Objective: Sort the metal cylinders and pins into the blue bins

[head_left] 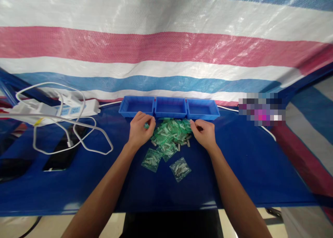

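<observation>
A heap of small green-tinted plastic bags (170, 130) with short metallic pieces lies on the blue table. My left hand (140, 130) is closed at the heap's left edge, with a bit of green plastic bag showing within its curled fingers. On the heap's right side, my right hand (205, 132) is closed in a pinch at the bags; what its fingertips hold is hidden. Loose metallic pieces (188, 142) lie at the heap's lower right. Nearer to me are a flat green bag (151, 159) and a clearer bag (180, 169), both with small pieces inside.
Behind the heap stand a left blue tray (137, 115), a middle blue tray (170, 115) and a right blue tray (204, 116), side by side. A power strip (91, 107), looped white cables (104, 130) and a dark phone (61, 155) occupy the left. Striped sheeting (166, 47) hangs behind.
</observation>
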A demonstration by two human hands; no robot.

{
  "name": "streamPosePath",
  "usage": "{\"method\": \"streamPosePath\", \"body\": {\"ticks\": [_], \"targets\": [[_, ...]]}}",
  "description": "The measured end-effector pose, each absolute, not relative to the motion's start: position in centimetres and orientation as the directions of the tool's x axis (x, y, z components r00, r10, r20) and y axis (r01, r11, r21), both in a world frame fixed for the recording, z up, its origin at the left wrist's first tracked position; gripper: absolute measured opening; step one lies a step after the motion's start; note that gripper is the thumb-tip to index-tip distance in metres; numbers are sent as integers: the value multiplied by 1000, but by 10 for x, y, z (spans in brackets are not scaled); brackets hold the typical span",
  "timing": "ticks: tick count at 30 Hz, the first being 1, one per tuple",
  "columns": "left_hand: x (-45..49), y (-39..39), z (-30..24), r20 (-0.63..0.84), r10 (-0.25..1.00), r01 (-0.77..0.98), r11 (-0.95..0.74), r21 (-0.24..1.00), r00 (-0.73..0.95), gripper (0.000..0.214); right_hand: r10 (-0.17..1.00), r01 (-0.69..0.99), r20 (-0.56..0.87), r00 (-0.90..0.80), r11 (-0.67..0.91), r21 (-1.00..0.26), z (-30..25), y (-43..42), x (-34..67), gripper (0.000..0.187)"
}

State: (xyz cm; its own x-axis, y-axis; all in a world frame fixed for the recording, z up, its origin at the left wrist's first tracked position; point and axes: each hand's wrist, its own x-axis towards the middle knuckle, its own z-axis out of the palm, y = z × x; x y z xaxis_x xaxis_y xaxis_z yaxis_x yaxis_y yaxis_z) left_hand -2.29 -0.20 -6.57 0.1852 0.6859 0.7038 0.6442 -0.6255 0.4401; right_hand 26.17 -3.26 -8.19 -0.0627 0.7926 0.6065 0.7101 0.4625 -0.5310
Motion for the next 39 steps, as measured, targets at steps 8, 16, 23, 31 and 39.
{"method": "streamPosePath", "body": {"ticks": [8,16,23,31,39], "targets": [[-21,-8,-68,715,666,622,-657,425,215,19,781,713,625,-21,450,-538,-77,-34,265,51],[-3,-21,-73,739,620,648,-681,341,264,13,788,760,610,-84,447,-472,-67,-34,282,10],[9,-31,-72,654,643,625,-712,320,398,18,882,754,436,-178,407,-515,-77,-33,285,32],[14,-33,-70,651,641,610,-721,329,407,17,858,765,473,-201,439,-471,-81,-31,284,28],[16,-36,-68,662,645,601,-717,353,381,23,767,723,631,-120,503,-474,-65,-39,276,22]]}}
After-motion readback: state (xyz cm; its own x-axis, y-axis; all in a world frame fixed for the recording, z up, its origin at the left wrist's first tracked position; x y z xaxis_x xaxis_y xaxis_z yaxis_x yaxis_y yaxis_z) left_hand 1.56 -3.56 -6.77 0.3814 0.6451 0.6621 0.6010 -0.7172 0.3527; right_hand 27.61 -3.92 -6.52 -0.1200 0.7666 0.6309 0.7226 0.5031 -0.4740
